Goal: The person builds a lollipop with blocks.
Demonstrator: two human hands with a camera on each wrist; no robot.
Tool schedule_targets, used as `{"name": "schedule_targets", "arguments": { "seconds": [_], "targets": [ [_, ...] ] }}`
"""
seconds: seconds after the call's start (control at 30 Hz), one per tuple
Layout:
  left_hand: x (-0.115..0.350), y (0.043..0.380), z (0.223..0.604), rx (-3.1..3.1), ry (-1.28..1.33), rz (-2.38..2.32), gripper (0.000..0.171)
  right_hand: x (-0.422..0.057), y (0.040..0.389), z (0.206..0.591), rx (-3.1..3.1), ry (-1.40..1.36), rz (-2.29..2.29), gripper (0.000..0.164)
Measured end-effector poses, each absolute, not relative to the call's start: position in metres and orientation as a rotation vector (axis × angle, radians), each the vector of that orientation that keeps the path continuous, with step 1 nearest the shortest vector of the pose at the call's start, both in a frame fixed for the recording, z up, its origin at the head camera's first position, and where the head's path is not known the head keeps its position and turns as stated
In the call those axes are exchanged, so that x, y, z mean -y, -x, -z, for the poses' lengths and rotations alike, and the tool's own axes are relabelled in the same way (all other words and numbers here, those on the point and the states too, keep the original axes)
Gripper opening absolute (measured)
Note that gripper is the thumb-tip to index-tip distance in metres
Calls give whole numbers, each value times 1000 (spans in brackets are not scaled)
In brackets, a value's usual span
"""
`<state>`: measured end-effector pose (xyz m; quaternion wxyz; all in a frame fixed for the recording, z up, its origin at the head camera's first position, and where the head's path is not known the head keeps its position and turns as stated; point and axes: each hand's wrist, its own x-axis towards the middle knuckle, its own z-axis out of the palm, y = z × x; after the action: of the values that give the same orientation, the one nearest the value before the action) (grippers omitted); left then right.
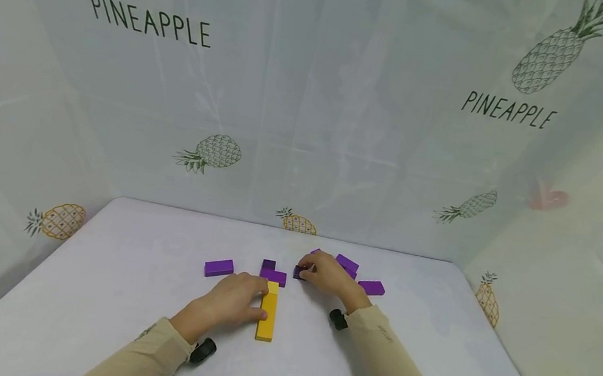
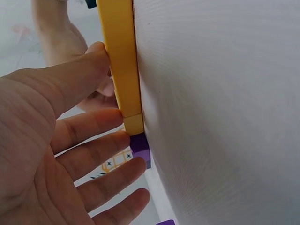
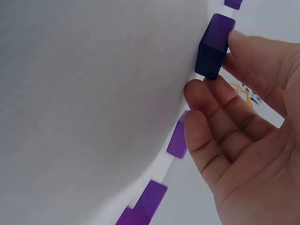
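Note:
A long yellow block (image 1: pixel 266 322) lies on the table with a small yellow block (image 1: pixel 272 288) at its far end. My left hand (image 1: pixel 229 299) touches their left side with thumb and fingertips, fingers mostly straight. Beyond the small yellow block sits a purple block (image 1: pixel 275 278), with a small dark purple block (image 1: pixel 268 264) at its far left. To the right, my right hand (image 1: pixel 326 274) pinches another dark purple block (image 3: pixel 215 44) between thumb and fingers, close to the tabletop. The right wrist view shows the ring and little fingers bent below it.
One purple block (image 1: pixel 219 268) lies at the left. Beyond and right of my right hand are more purple blocks, including one at the back (image 1: pixel 347 263) and one farther right (image 1: pixel 371 287). A pineapple-printed curtain (image 1: pixel 310 119) hangs behind the white table (image 1: pixel 125 266).

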<state>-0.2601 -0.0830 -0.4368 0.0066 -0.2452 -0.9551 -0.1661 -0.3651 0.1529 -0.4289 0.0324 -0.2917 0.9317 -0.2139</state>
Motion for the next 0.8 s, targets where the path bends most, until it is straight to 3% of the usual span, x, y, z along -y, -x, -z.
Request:
{"name": "schedule_targets", "arguments": {
  "seconds": [0.8],
  "targets": [
    [81,260,435,2996,753,534,43,-114,377,430,-2808,900,669,20]
  ]
}}
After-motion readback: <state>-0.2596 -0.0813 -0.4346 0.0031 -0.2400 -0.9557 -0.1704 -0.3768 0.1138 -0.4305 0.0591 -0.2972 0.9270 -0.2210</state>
